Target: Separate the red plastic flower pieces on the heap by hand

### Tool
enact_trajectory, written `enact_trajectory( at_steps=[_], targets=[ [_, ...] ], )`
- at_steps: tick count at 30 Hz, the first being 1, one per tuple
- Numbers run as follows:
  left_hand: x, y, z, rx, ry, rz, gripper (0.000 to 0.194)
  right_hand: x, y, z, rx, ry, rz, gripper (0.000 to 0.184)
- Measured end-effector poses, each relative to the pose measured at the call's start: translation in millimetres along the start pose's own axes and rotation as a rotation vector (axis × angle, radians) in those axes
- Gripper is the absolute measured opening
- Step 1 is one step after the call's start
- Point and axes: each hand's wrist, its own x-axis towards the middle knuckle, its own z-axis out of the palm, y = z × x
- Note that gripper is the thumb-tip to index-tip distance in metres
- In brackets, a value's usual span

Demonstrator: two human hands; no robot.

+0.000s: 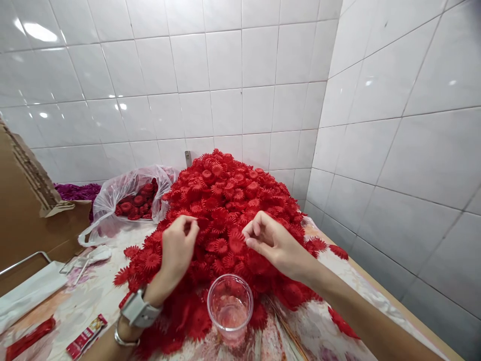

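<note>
A large heap of red, fringed artificial flowers (225, 195) rises in front of me. My left hand (179, 245), with a watch and a bracelet on its wrist, hovers over the heap's left side. Its thumb and forefinger are pinched; whatever is between them blends into the red behind. Across from it, my right hand (268, 240) has curled fingers, thumb and forefinger closing at the edge of a brighter red flower (237, 242). Below and between both hands stands a clear plastic cup (230, 311) with a little clear liquid in it.
Left of the heap, a translucent plastic bag (107, 200) holds darker red flowers. A cardboard box (22, 180) stands at far left, with purple pieces (77, 191) behind it. Small packets (87, 337) and thin dry stalks (285, 326) lie nearer me. Tiled walls (225, 60) enclose the back and right.
</note>
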Motion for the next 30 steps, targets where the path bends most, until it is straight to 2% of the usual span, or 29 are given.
enact_trajectory(
  at_steps=[2, 5, 7, 9, 11, 15, 19, 22, 30],
  targets=[
    [10, -3, -6.5, 0.028, 0.051, -0.023, 0.012, 1, -2, -9, -0.154, 0.147, -0.043, 0.024],
    [13, 1, -10.3, -0.05, -0.017, -0.047, 0.013, 5, -2, -18, -0.453, 0.377, -0.095, 0.016],
    [7, 7, -8.4, -0.116, -0.091, -0.058, 0.015, 6, 0, -16, -0.596, 0.411, -0.179, 0.011],
    [-2, 13, -4.9, -0.157, -0.13, -0.052, 0.016, 4, 2, -7, -0.618, 0.399, -0.281, 0.008],
    [-12, 17, -1.4, -0.179, -0.143, -0.009, 0.015, 0, 1, 5, -0.521, 0.35, -0.28, 0.006],
    [-25, 24, 3.6, -0.247, -0.189, 0.091, 0.012, -7, 2, 23, -0.108, 0.172, -0.058, 0.007],
    [-30, 30, 5.2, -0.363, -0.32, 0.115, 0.016, -5, 9, 24, 0.174, 0.208, 0.006, 0.017],
    [-32, 31, 5.2, -0.383, -0.333, 0.128, 0.018, -3, 12, 22, 0.24, 0.222, 0.019, 0.023],
    [-35, 30, 6.7, -0.316, -0.256, 0.266, 0.017, -2, 10, 24, 0.234, 0.323, 0.102, 0.03]
  ],
)
